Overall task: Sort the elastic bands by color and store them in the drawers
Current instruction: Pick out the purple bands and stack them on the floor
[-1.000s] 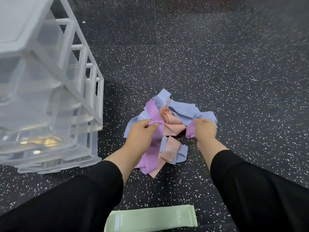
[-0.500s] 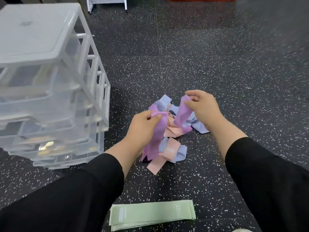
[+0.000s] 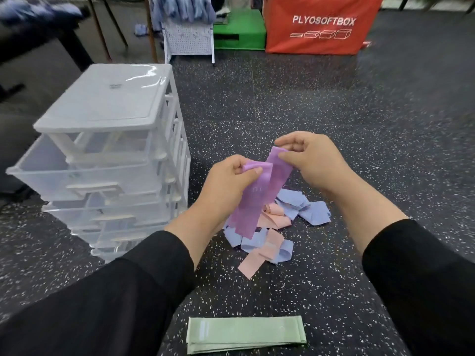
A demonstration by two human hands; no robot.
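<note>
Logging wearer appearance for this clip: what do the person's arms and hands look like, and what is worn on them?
Both arms are covered by long black sleeves of plain, matte fabric, ending around the wrists. The left hand and right hand are bare: no gloves, and no rings, watch or bracelet show. The nails that show look short and unpainted. No logo, print or marking is visible on either sleeve.

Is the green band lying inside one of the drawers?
No, the green band lies flat on the speckled floor near the person, apart from the drawer unit.
</note>
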